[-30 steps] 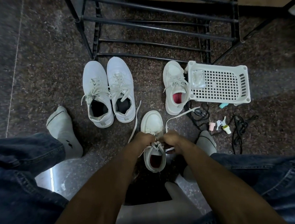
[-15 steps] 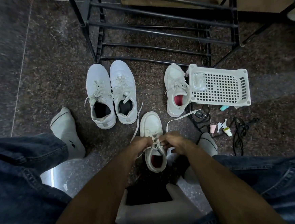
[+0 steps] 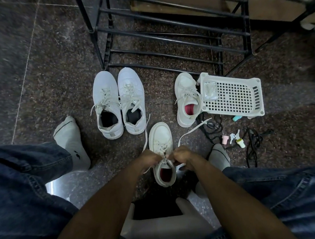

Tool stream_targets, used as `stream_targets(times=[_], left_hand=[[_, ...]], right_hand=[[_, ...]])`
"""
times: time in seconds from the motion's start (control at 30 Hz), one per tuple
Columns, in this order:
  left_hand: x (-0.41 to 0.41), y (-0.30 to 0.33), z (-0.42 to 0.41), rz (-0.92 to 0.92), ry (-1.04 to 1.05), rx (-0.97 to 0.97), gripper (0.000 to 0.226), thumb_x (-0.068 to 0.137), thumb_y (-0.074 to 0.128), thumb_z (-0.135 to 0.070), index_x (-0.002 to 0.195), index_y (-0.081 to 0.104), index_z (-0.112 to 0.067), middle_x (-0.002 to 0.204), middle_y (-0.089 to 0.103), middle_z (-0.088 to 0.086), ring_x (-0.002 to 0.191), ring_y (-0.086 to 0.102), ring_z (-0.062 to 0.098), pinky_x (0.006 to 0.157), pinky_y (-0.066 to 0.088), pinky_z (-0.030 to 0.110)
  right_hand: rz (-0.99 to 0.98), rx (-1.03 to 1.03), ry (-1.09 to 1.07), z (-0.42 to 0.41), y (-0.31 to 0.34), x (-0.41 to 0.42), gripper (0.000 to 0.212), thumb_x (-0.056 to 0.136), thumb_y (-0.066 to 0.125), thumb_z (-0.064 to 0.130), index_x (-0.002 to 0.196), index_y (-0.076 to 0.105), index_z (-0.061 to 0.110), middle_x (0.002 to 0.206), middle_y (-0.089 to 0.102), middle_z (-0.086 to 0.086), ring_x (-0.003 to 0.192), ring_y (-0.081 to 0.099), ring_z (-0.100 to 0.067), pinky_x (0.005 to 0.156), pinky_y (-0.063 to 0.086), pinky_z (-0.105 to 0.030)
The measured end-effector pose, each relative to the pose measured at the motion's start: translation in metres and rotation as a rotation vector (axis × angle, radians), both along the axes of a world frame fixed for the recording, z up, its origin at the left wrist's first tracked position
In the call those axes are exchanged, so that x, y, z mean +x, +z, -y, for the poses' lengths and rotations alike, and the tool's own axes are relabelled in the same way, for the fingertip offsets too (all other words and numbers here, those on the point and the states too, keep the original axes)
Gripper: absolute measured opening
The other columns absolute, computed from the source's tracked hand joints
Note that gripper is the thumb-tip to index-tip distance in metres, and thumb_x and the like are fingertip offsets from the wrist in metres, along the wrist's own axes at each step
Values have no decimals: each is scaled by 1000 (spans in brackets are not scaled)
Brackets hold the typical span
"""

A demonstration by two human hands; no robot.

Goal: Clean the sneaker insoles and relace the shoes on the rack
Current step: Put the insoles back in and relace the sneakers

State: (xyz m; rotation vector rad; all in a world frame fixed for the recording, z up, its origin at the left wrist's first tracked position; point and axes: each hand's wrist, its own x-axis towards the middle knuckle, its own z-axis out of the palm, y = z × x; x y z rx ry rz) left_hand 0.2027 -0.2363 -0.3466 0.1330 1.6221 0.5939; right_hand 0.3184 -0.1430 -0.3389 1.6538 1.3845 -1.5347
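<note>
In the head view we see the left hand (image 3: 150, 160) and the right hand (image 3: 182, 158) close together over the sneaker (image 3: 161, 138), each with curled fingers pinching its lace (image 3: 193, 129) near the tongue. Beyond the hands stand a pair (image 3: 118, 101) and a single shoe (image 3: 185, 92) touching a basket (image 3: 232, 96), and behind them the rack (image 3: 165, 39).
</note>
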Motion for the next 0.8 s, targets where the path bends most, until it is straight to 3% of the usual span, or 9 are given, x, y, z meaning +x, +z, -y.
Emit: stream_targets(times=[0.13, 0.23, 0.33, 0.43, 0.57, 0.67, 0.73, 0.8], left_hand=[[-1, -3, 7, 58, 58, 17, 28, 90, 63, -5, 62, 60, -8, 67, 61, 7, 61, 53, 15, 65, 44, 29], [0, -3, 9, 79, 92, 20, 32, 91, 60, -3, 60, 59, -9, 49, 59, -3, 45, 55, 7, 51, 43, 16], [1, 1, 8, 89, 133, -3, 23, 89, 62, -4, 66, 62, -8, 62, 60, 3, 40, 54, 2, 47, 42, 14], [0, -1, 9, 77, 155, -32, 23, 88, 64, -7, 65, 62, -9, 61, 59, 4, 38, 53, 4, 39, 37, 11], [0, 3, 7, 114, 161, -26, 14, 86, 63, -8, 73, 65, -8, 68, 61, 5, 41, 56, 6, 38, 38, 12], [-2, 8, 8, 150, 149, -60, 7, 79, 65, -17, 74, 63, -14, 66, 56, 1, 50, 50, 12, 35, 30, 14], [-4, 11, 11, 185, 123, -58, 13, 66, 67, -27, 72, 59, -19, 66, 49, -1, 57, 39, 12, 47, 25, 24], [-5, 11, 13, 228, 120, -48, 9, 70, 64, -24, 69, 57, -20, 63, 49, -4, 59, 37, 11, 55, 22, 28]], right_hand=[[-8, 4, -37, 1, 2, 1, 9, 81, 71, 12, 76, 64, 10, 66, 57, -6, 56, 52, -17, 60, 43, -27], [23, 77, -20, 1, 2, -1, 22, 82, 72, 23, 90, 68, 3, 74, 64, -11, 64, 61, -23, 59, 44, -28], [53, 120, 62, 4, 0, -5, 37, 77, 75, 29, 97, 69, -1, 89, 70, -17, 79, 71, -29, 53, 48, -27], [68, 109, 45, 5, -1, -8, 33, 79, 72, 22, 99, 68, -4, 92, 71, -19, 80, 71, -30, 59, 52, -34], [60, 54, -73, 5, 7, -8, 11, 81, 64, 18, 82, 65, 7, 68, 61, -9, 57, 57, -22, 59, 44, -27], [6, -63, -226, 4, 14, -4, 17, 80, 53, 12, 63, 53, 15, 59, 47, -2, 50, 41, -15, 56, 36, -23], [-46, -148, -303, 0, 18, -2, 18, 76, 49, 10, 60, 53, 18, 56, 43, 2, 50, 38, -14, 61, 38, -25], [-64, -219, -343, -3, 20, -1, 16, 73, 50, 12, 59, 53, 19, 55, 45, 4, 54, 41, -14, 71, 45, -34]])
